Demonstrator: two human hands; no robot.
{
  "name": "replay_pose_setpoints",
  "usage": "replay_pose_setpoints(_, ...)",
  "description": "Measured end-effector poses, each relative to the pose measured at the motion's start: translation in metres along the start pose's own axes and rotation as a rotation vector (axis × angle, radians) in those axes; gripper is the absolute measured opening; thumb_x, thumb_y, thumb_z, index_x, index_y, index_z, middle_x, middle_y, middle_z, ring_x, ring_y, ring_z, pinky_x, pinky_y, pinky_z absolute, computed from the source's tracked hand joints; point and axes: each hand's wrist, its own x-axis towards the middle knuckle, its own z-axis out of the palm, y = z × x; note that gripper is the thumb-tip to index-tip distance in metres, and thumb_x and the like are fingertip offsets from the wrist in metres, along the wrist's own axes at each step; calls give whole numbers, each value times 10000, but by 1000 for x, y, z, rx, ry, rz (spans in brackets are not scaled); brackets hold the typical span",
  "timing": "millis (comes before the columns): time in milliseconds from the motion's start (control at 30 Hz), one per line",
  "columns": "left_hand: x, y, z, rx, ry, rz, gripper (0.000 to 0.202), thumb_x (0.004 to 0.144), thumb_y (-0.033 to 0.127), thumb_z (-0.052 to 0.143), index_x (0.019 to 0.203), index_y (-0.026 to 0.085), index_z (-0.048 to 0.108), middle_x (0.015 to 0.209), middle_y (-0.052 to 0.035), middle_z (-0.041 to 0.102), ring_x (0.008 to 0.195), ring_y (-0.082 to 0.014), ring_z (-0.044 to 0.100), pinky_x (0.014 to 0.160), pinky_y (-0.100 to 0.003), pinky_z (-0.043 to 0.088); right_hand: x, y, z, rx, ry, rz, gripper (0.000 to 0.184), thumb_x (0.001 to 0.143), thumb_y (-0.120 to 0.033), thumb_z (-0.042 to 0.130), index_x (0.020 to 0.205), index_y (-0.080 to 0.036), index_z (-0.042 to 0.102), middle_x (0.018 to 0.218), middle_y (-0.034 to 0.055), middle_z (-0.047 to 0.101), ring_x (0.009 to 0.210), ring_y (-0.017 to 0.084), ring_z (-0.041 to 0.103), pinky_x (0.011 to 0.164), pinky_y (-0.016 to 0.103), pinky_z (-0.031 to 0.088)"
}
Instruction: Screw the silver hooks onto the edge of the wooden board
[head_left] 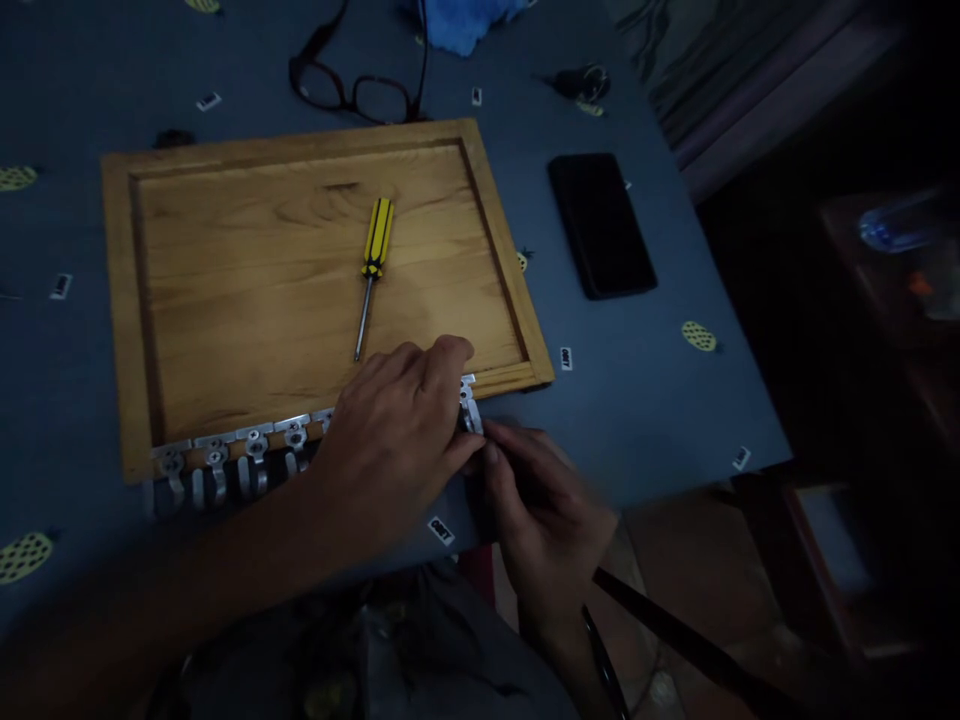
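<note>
Left hand (394, 425) and right hand (553, 515) at one metal hook (470, 408)

In the lower centre, the left hand curls over the hook row (256, 446) along the wooden tray's (124, 320) near edge, thumb at the rightmost hook. The right hand's thumb and fingertips bunch beside it; I can't tell whether either hand grips it. A yellow-and-black screwdriver (373, 262) lies mid-tray; a smartphone (602, 225) rests upper right on the counter (675, 420).

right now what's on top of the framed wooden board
On the board lies a yellow-handled screwdriver; metal hooks line its near edge. The left hand covers part of that row; what sits beneath cannot be seen.
</note>
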Motion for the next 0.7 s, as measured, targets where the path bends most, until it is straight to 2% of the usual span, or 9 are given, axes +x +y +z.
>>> replay_pose_setpoints(167, 4, 3, -1, 34, -47, -55, 516, 816, 174, 821, 1208, 240, 492, 1071, -38, 736, 1085, -285, 708, 919, -421, 563, 1, -1, 1, 22, 27, 8, 212, 977, -137, 666, 1089, -259, 800, 902, -12, 798, 765, 120, 748, 714, 248, 625)
replay_pose_setpoints(333, 6, 3, -6, 21, -104, -58, 477, 861, 195, 788, 1223, 221, 478, 1107, -60, 740, 1117, -288, 708, 947, -435, 560, 1, -1, 4, 25, 59, 46, 171, 974, -188, 665, 1050, -238, 810, 896, 12, 809, 755, 140, 759, 707, 279, 631)
replay_pose_setpoints(433, 8, 3, -8, 27, -130, -55, 461, 888, 223, 772, 1233, 211, 467, 1145, -79, 738, 1149, -298, 698, 962, -455, 558, -2, 4, 4, 85, 105, 109, 157, 965, -277, 689, 1057, -227, 807, 907, 31, 827, 688, 145, 756, 657, 288, 623)
replay_pose_setpoints(500, 8, 4, -9, 42, -148, -52, 450, 903, 254, 768, 1230, 214, 462, 1154, -79, 737, 1165, -293, 688, 977, -453, 555, -5, 8, 2, 137, 157, 169, 220, 943, -375, 731, 1081, -221, 804, 913, 50, 839, 664, 162, 764, 614, 287, 606)
replay_pose_setpoints(567, 8, 4, -10, 49, -198, -39, 425, 921, 289, 764, 1213, 210, 466, 1176, -90, 735, 1151, -285, 687, 983, -444, 554, -5, 9, -3, 105, 198, 201, 307, 903, -448, 784, 1103, -217, 811, 805, 42, 818, 652, 177, 760, 601, 282, 584)
replay_pose_setpoints(633, 8, 2, -10, 46, -198, 12, 404, 952, 325, 735, 1227, 197, 468, 1234, -113, 716, 1185, -294, 665, 1021, -455, 535, 1, 6, -9, 30, 269, 150, 347, 884, -504, 798, 1099, -232, 821, 797, 38, 809, 642, 171, 739, 619, 287, 564)
replay_pose_setpoints(700, 8, -1, -12, 45, -190, 49, 421, 967, 367, 705, 1250, 169, 463, 1199, -128, 708, 1177, -316, 655, 1009, -471, 533, 14, -2, -16, -36, 215, 69, 303, 890, -499, 798, 1078, -264, 829, 922, 56, 820, 769, 208, 759, 715, 334, 576)
